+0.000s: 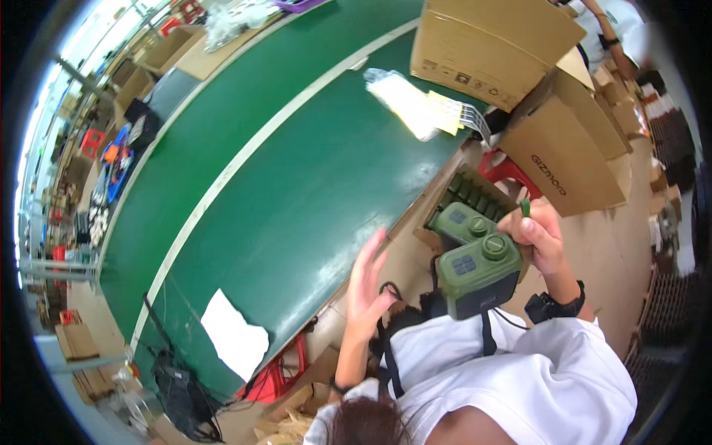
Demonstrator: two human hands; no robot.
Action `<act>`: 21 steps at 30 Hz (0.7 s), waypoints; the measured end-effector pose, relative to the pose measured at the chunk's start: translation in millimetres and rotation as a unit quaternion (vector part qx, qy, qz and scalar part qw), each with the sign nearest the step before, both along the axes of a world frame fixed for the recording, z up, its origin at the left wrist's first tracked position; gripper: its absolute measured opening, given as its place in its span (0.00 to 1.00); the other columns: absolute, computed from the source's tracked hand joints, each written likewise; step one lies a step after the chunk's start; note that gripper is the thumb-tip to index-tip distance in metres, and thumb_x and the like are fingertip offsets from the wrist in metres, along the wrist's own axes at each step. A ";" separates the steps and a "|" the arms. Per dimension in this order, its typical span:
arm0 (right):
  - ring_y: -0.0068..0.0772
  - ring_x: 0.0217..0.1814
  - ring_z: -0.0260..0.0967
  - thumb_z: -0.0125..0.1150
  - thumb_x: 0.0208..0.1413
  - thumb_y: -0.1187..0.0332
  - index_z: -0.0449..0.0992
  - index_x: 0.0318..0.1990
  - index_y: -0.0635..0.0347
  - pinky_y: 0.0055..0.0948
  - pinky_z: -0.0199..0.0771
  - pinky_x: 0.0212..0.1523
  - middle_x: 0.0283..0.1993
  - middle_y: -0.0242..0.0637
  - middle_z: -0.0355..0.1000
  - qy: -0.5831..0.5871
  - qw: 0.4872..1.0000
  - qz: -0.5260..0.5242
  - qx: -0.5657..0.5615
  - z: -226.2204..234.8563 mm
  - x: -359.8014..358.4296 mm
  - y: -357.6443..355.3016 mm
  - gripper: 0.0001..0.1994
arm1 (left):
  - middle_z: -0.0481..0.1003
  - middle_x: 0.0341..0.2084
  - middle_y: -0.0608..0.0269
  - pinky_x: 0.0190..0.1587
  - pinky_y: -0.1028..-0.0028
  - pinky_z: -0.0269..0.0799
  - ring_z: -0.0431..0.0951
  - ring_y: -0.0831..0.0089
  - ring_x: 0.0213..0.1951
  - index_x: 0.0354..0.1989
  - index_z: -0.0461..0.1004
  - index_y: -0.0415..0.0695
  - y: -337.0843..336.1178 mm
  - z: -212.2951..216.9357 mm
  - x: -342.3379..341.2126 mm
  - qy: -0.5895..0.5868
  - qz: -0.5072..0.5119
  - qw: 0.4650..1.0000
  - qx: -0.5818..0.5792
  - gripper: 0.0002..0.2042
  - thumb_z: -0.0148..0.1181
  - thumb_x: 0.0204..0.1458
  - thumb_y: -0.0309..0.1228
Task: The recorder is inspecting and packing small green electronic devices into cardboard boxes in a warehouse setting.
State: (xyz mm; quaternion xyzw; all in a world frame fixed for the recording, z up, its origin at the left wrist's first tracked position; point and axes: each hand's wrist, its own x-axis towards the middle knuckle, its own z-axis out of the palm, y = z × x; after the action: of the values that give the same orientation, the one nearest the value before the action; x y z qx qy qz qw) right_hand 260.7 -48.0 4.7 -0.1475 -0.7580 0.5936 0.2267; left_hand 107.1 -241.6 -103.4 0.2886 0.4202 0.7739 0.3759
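Near the right side, my right hand is closed on the green straps of two boxy green-and-black devices. The nearer device has a round green knob and a patch of dark buttons on top. Beside it, partly covered, the second device looks the same. Both hang below the hand, over the floor. My left hand is open by the table's edge, fingers stretched out and nothing in them. Behind the devices stands an open carton with several green pieces in rows.
A green table with a white stripe fills the middle. On it lie a white sheet, a black bag and plastic-wrapped papers. Large cartons stand at far right, near a red stool. Another person's arm shows beyond.
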 end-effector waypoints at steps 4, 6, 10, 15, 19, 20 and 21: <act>0.19 0.18 0.44 0.45 0.55 0.60 0.53 0.14 0.56 0.21 0.45 0.20 0.14 0.22 0.46 0.033 0.952 0.137 -0.272 30.2 -57.9 -26.6 0.19 | 0.55 0.57 0.55 0.58 0.64 0.51 0.55 0.63 0.58 0.59 0.49 0.40 18.4 11.3 -5.6 -0.064 -0.101 0.992 0.047 0.38 0.63 0.40 0.37; 0.17 0.19 0.44 0.45 0.55 0.59 0.55 0.15 0.55 0.18 0.44 0.20 0.15 0.22 0.47 0.003 0.939 0.092 -0.332 28.0 -84.1 -29.8 0.19 | 0.56 0.56 0.56 0.57 0.66 0.53 0.57 0.64 0.57 0.59 0.49 0.41 23.0 -4.1 -7.3 -0.117 -0.124 0.985 0.038 0.37 0.63 0.41 0.35; 0.17 0.22 0.46 0.43 0.57 0.60 0.57 0.17 0.55 0.16 0.50 0.26 0.19 0.24 0.50 0.015 0.969 0.063 -0.239 2.4 -125.2 -14.4 0.17 | 0.67 0.44 0.57 0.49 0.70 0.65 0.68 0.69 0.45 0.51 0.58 0.40 -2.6 6.5 4.4 -0.337 0.110 0.925 -0.139 0.27 0.62 0.43 0.30; 0.28 0.31 0.57 0.39 0.59 0.62 0.53 0.17 0.54 0.43 0.64 0.48 0.19 0.29 0.50 0.126 0.872 0.062 -0.469 -12.2 -167.0 21.3 0.18 | 0.69 0.40 0.60 0.47 0.71 0.65 0.70 0.70 0.42 0.50 0.57 0.41 1.8 11.2 -26.7 -0.333 0.237 0.905 -0.117 0.28 0.64 0.40 0.28; 0.24 0.25 0.51 0.39 0.58 0.65 0.51 0.16 0.56 0.44 0.70 0.45 0.20 0.29 0.48 0.132 0.934 0.035 -0.329 -83.0 -208.1 79.2 0.18 | 0.68 0.41 0.58 0.48 0.71 0.64 0.66 0.69 0.48 0.41 0.60 0.43 18.7 -27.3 -68.1 -0.133 0.295 0.929 -0.180 0.27 0.68 0.32 0.22; 0.23 0.24 0.48 0.40 0.57 0.67 0.50 0.16 0.57 0.43 0.71 0.43 0.20 0.29 0.48 0.120 0.965 0.023 -0.230 -104.3 -212.0 89.9 0.18 | 0.68 0.41 0.58 0.48 0.71 0.64 0.66 0.69 0.48 0.41 0.60 0.43 27.0 -49.9 -79.3 -0.142 0.298 0.925 -0.188 0.27 0.68 0.32 0.22; 0.22 0.23 0.46 0.40 0.57 0.69 0.50 0.15 0.57 0.42 0.72 0.41 0.20 0.29 0.48 0.139 0.963 0.025 -0.230 -129.4 -220.2 95.2 0.17 | 0.67 0.41 0.58 0.48 0.71 0.64 0.66 0.69 0.48 0.40 0.59 0.44 34.0 -71.5 -90.4 -0.061 0.317 0.926 -0.197 0.26 0.68 0.32 0.22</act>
State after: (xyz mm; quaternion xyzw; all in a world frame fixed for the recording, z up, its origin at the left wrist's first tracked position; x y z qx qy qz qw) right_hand 40.5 47.2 -124.7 -0.0929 -0.5653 0.7721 0.2750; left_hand 16.6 -207.7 -174.9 0.0134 0.6097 0.7705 0.1853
